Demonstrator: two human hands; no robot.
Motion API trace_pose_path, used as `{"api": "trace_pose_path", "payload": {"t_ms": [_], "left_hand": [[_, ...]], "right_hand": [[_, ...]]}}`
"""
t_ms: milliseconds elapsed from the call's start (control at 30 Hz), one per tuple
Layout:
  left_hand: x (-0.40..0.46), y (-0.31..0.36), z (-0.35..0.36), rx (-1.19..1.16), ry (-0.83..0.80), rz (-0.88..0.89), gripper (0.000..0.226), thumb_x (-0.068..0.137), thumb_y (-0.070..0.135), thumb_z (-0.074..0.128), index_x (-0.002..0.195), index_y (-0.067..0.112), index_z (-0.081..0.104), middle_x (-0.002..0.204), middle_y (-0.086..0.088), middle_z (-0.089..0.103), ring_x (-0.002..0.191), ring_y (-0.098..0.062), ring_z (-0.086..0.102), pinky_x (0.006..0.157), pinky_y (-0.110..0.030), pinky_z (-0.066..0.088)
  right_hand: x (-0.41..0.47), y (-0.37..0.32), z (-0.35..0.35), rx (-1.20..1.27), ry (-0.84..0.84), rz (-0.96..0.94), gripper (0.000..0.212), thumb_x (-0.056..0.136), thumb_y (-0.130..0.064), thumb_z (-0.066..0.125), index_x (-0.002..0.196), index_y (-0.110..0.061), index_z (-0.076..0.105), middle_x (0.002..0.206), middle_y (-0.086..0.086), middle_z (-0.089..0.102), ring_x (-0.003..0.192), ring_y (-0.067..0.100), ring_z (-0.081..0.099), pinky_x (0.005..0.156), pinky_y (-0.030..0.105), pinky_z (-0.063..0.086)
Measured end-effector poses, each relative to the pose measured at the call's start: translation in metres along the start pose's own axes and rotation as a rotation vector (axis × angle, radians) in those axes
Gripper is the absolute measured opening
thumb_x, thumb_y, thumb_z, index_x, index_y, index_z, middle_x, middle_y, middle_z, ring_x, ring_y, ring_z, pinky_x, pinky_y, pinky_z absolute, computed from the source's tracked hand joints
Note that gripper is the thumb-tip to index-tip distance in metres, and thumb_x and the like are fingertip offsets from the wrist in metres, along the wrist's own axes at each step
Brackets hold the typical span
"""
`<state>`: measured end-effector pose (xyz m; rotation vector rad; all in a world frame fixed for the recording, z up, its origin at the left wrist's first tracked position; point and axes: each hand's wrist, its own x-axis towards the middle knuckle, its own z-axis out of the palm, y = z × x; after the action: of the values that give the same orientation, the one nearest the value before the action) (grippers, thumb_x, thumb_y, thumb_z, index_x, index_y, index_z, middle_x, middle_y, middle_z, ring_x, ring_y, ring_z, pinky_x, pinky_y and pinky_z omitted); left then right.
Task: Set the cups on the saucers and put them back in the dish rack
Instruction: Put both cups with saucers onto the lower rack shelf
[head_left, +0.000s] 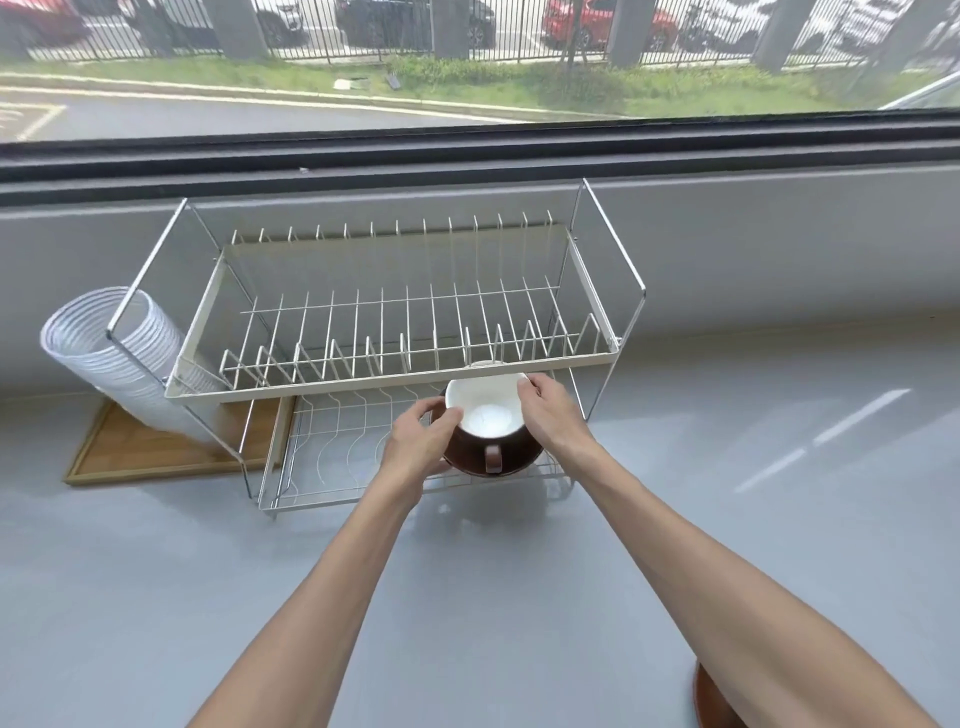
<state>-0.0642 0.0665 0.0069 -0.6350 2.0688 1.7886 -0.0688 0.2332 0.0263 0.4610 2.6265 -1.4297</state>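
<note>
At frame centre, the brown cup (485, 415) on its saucer (498, 462) is steadied by curled fingers of the left hand (415, 441) and right hand (545, 410) for lowering into the dish rack (291, 467).

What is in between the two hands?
In the head view, a brown cup with a white inside sits between the left hand and right hand.
</note>
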Motion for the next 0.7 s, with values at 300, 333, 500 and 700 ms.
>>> {"api": "trace_pose_path", "payload": {"t_ms": [300,333,500,700], "left_hand": [[0.026,0.004,0.011,0.037,0.064,-0.013,0.050,0.082,0.037,0.066,0.130,0.023,0.060,0.121,-0.013,0.069,0.093,-0.026,0.070,0.083,-0.042,0.064],[0.029,0.005,0.012,0.040,0.068,-0.019,0.050,0.083,0.038,0.066,0.130,0.021,0.058,0.119,-0.012,0.069,0.094,-0.026,0.071,0.087,-0.043,0.063],[0.041,0.009,0.015,0.037,0.043,-0.042,0.049,0.078,0.042,0.069,0.117,0.013,0.059,0.111,-0.010,0.072,0.081,-0.021,0.072,0.092,-0.045,0.061],[0.046,0.009,0.021,0.036,0.020,-0.046,0.074,0.058,0.060,0.069,0.119,0.018,0.070,0.109,-0.007,0.075,0.087,-0.020,0.074,0.089,-0.042,0.063]], "right_hand": [[0.034,-0.004,0.012,-0.056,0.001,0.044,0.037,0.103,-0.016,0.027,0.122,-0.003,0.056,0.127,0.019,0.059,0.118,0.037,0.052,0.095,0.039,0.039],[0.038,-0.004,0.012,-0.065,-0.002,0.035,0.035,0.104,-0.016,0.026,0.121,-0.004,0.055,0.128,0.019,0.058,0.120,0.037,0.051,0.097,0.040,0.038],[0.053,0.003,0.016,-0.059,-0.001,0.016,0.039,0.106,-0.025,0.024,0.116,-0.002,0.054,0.127,0.018,0.057,0.117,0.035,0.052,0.100,0.042,0.039],[0.061,0.008,0.017,0.008,0.019,0.058,0.042,0.106,-0.027,0.023,0.129,-0.006,0.051,0.137,0.015,0.052,0.129,0.032,0.046,0.101,0.034,0.033]]}}
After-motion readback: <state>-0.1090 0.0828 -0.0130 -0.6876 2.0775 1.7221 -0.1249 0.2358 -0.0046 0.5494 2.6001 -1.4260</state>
